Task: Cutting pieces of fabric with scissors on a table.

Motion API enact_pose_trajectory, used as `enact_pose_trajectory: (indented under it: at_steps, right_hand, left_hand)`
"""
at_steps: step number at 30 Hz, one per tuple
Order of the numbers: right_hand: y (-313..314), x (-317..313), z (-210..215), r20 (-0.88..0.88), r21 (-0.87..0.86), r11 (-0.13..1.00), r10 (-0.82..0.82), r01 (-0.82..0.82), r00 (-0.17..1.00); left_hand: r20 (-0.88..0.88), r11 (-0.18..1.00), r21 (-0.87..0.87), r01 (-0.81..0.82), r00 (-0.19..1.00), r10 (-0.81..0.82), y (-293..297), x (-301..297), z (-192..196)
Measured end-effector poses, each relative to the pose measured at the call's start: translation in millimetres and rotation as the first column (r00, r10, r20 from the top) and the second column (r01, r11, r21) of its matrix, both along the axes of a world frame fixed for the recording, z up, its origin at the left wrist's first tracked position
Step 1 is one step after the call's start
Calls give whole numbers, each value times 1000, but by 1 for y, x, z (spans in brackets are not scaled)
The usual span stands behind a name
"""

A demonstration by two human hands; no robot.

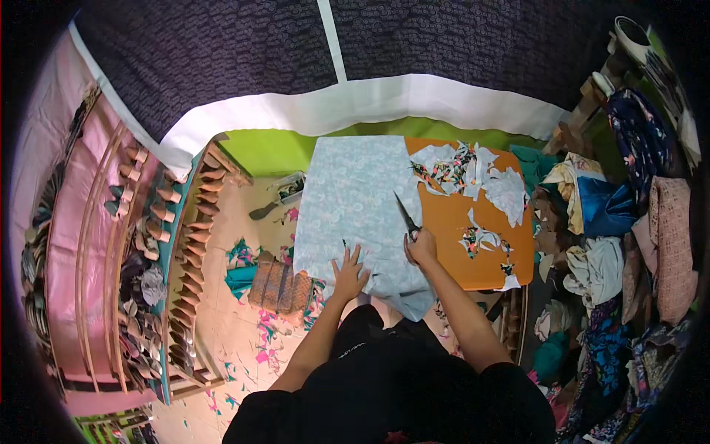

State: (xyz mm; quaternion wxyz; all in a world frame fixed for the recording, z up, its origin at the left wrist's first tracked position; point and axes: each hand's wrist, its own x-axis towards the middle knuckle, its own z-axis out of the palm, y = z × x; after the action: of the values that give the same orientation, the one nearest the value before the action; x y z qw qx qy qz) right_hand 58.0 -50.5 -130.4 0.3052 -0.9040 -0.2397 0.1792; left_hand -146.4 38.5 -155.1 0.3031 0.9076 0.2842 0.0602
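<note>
Pale blue patterned fabric (pixel 356 189) covers the left part of an orange table (pixel 444 255) and hangs over its near edge in folds. My left hand (pixel 350 278) lies on the fabric near that edge, fingers spread, pressing on nothing else. A small dark mark or object shows just past its fingertips; I cannot make out what it is. In my right hand (pixel 422 249) is a pair of dark scissors (pixel 406 213), gripped by the handles. Their blades point away and slightly left over the fabric's right side, and look closed.
Cut fabric scraps (pixel 462 166) lie on the table's right side. Piled cloth (pixel 592 270) fills the right. At the left stands a rack of wooden shoe lasts (pixel 194 259). A brown patterned bag (pixel 279 287) and coloured scraps (pixel 270 333) are on the floor. Dark curtains (pixel 222 66) hang behind.
</note>
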Motion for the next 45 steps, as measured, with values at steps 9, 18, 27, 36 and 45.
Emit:
enact_pose_trajectory:
  at_steps: [9, 18, 27, 36, 45]
  right_hand:
    - [80, 55, 14, 107, -1, 1000, 12, -12, 994]
    - [131, 118, 48, 320, 309, 950, -62, -43, 945]
    - [49, 43, 89, -153, 156, 987, -4, 28, 988]
    - [-40, 9, 64, -293, 191, 981, 12, 46, 956]
    - [-96, -28, 61, -149, 138, 980, 164, -143, 975]
  left_hand:
    - [70, 998, -43, 53, 996, -50, 74, 55, -7]
    - [79, 899, -437, -35, 994, 77, 109, 127, -4]
    - [344, 350, -926, 142, 702, 624, 94, 82, 16]
    - [406, 795, -545, -267, 746, 528, 23, -17, 21]
    - [468, 857, -505, 101, 866, 174, -106, -38, 78]
